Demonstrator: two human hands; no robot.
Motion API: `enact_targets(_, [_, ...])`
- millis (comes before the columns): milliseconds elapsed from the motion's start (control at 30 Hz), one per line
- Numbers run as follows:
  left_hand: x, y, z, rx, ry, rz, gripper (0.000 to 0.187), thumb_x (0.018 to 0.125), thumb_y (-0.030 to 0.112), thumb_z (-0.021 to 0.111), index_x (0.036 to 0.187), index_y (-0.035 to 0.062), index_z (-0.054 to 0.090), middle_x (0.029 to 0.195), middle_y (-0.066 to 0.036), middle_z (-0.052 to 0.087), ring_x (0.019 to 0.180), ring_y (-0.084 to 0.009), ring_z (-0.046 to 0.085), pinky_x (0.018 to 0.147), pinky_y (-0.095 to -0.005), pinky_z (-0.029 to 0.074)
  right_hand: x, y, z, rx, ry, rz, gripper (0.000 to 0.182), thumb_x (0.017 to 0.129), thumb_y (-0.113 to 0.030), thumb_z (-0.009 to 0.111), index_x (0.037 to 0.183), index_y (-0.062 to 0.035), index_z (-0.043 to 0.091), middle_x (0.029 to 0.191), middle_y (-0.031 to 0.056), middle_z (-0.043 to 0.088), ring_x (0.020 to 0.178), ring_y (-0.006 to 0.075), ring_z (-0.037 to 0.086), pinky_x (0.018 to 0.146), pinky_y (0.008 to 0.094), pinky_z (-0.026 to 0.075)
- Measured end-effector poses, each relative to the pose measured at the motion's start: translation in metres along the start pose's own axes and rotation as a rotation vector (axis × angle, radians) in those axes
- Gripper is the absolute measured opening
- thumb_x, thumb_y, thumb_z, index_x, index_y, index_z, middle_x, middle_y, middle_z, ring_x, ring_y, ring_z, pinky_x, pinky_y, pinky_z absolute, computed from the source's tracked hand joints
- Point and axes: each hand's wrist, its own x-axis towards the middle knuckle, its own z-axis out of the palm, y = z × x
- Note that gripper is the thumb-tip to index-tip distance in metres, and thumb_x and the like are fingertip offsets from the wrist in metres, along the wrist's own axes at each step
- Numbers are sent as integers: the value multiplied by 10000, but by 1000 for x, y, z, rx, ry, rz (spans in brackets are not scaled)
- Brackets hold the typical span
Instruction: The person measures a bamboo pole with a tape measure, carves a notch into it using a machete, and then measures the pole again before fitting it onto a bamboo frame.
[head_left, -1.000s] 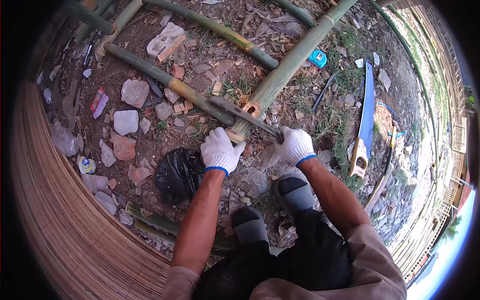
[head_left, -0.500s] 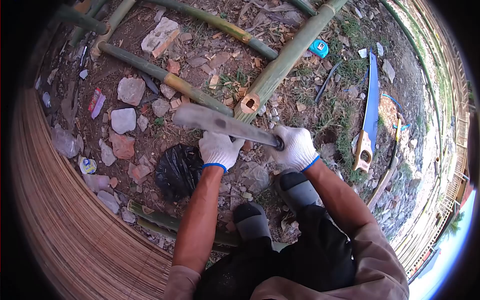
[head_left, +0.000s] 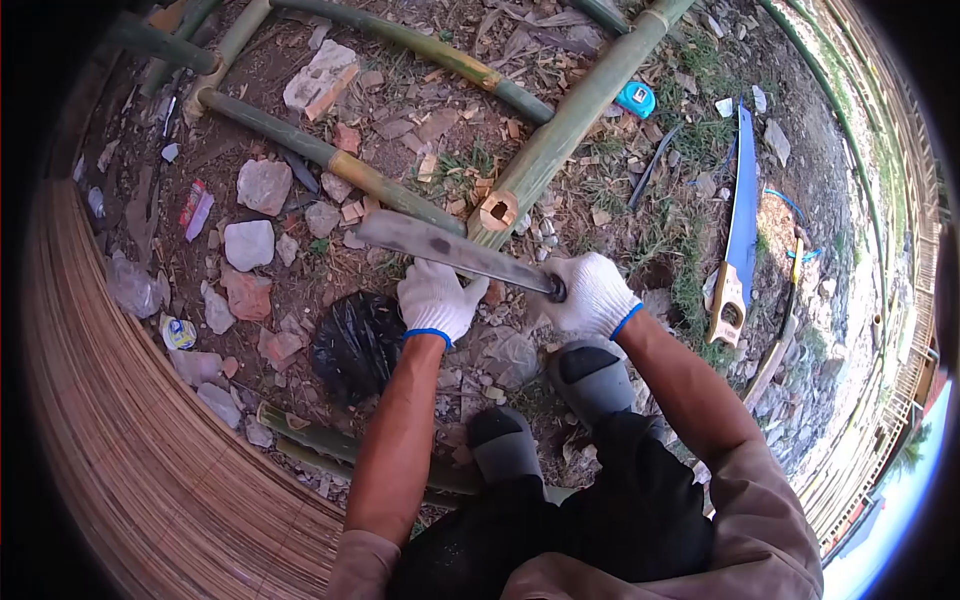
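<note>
My right hand [head_left: 590,295], in a white knitted glove with a blue cuff, is closed round the handle of a machete [head_left: 420,240]. The broad, worn blade points left and crosses in front of a bamboo rail. Just below the blade is my left hand [head_left: 437,300], gloved the same way. Its thumb stands apart from the fingers, whose tips are partly hidden, and I see nothing held in it. Beyond the blade, a thick bamboo pole [head_left: 560,135] has a cut hole near its close end. The thinner bamboo rail [head_left: 370,178] meets it from the left.
A handsaw [head_left: 740,230] and a turquoise tape measure [head_left: 636,98] lie on the right. A black plastic bag [head_left: 355,345] sits by my left forearm. Stones, bricks and wood chips litter the ground. A bamboo-slat surface [head_left: 150,430] curves along the left.
The machete blade has shifted slightly right and now looks sharper, less blurred. My right hand has moved a little to the right; my left hand stays nearly in place.
</note>
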Motion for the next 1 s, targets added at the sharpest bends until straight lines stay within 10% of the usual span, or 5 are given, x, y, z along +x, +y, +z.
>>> enact_targets(400, [5,-6,-18,-113,28,-11,746,812,560,777,1227,1,509,1176,-263,610,1128,-440,618,963,-548,495,1,21,-14,-147,-112,344,309,779,-284,677,901,-6,738,859,261,726,852,455,710,804,497,573])
enact_targets(533, [-2,-3,-8,-132,17,34,749,812,553,777,1217,-14,501,1162,-249,613,1108,-435,615,946,-548,493,-32,52,-36,333,387,626,352,830,-322,734,834,22,657,666,100,666,646,152,641,644,362,524])
enact_targets(633, [-1,-4,-7,-107,11,42,754,816,554,771,1223,-19,496,1165,-256,613,1124,-440,605,951,-545,490,-46,75,-40,260,612,681,431,831,-393,783,820,20,662,666,99,666,650,177,645,662,365,532])
enact_targets(833, [-2,-3,-9,-122,8,45,773,819,560,768,1241,-25,490,1196,-267,607,1132,-444,602,959,-548,486,-35,65,-4,-76,252,526,686,744,-613,812,1021,-2,668,848,262,729,852,443,729,744,497,581])
enact_targets(1000, [-1,-3,-9,-99,-20,29,767,819,579,760,1230,-10,490,1192,-262,608,1132,-437,607,957,-547,489,-30,58,-6,-154,255,561,599,847,-556,763,1046,2,674,851,242,737,838,421,739,765,477,580])
